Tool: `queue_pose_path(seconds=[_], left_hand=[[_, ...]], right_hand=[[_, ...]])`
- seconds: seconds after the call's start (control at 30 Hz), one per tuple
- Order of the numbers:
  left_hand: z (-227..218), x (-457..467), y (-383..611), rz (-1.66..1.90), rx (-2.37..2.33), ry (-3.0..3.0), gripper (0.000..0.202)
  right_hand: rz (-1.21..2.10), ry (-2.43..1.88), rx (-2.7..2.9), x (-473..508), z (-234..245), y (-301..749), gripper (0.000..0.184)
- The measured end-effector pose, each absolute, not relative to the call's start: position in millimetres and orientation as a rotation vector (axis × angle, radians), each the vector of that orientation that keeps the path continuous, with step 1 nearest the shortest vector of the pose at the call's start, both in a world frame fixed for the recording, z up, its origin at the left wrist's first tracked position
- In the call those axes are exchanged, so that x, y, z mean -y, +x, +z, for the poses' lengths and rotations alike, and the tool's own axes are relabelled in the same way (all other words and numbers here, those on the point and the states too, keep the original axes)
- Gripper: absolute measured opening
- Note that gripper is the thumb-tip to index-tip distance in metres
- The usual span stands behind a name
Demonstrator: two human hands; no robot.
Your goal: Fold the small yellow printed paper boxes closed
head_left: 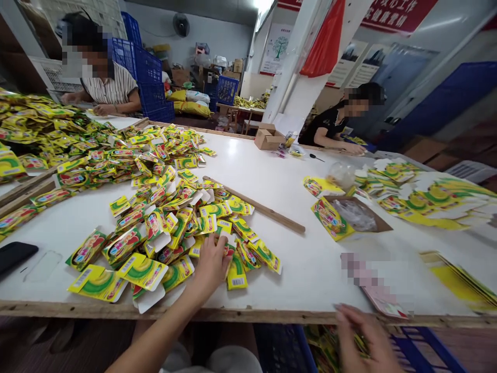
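My left hand [210,263] reaches into the near edge of a loose heap of small yellow-and-green cartons [145,272]. Its fingers are curled around one small carton [230,247], partly hidden by the hand. More cartons with fruit pictures lie around it, some with white end flaps standing out. At the lower right, my right hand [365,336] hovers by the table's front edge, fingers apart and nothing visible in them. Below it a blue crate [421,344] contains more yellow packs. A pink phone-shaped object [375,287] lies just beyond this hand.
A wooden stick [256,204] lies across the white table [279,176]. To its right sit an open display box [332,217] with clear plastic inside and stacked flat cartons [430,199]. A black phone [17,256] rests at left. Two people [111,85] [330,122] work across the table.
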State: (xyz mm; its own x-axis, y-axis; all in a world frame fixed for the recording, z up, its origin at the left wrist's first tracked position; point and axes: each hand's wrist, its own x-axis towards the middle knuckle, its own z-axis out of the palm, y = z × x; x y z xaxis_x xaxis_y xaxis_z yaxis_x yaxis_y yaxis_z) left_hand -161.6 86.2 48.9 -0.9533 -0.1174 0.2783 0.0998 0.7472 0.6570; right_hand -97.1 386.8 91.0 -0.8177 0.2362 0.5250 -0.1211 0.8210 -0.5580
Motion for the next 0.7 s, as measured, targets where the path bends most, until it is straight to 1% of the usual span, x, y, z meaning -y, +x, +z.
queue_pose_path(seconds=[0.07,0.17,0.23,0.27,0.33,0.43,0.6,0.7], left_hand=[[49.7,-84.0,-150.2,-1.246,2.545,-0.049,0.015],[49.0,-77.2,-125.7,-1.594,2.368,-0.100,0.023],[45.7,-73.4,-111.1,-1.829,2.269,-0.110,0.030],[43.2,-72.0,-105.3,-1.935,2.230,-0.103,0.031],[37.6,-69.9,-97.3,-2.050,2.200,-0.060,0.025],[32.4,-67.4,-92.9,-2.046,2.235,-0.048,0.014],[34.4,-64.9,-95.5,-1.900,2.234,-0.132,0.015],[31.0,-67.6,-95.6,-1.827,2.221,-0.090,0.015]], right_hand=[[1.043,0.014,2.384,-341.8,75.8,-99.9,0.035],[1.465,0.217,2.349,-276.4,55.3,-107.0,0.022],[1.692,0.343,2.329,-245.3,44.9,-111.1,0.021],[1.770,0.384,2.323,-234.7,40.5,-112.6,0.021],[1.866,0.421,2.317,-222.5,33.2,-115.2,0.020],[1.931,0.425,2.320,-219.5,28.9,-119.4,0.021],[1.918,0.661,2.406,-220.9,39.8,-129.8,0.017],[1.879,0.648,2.397,-218.7,43.2,-133.9,0.018]])
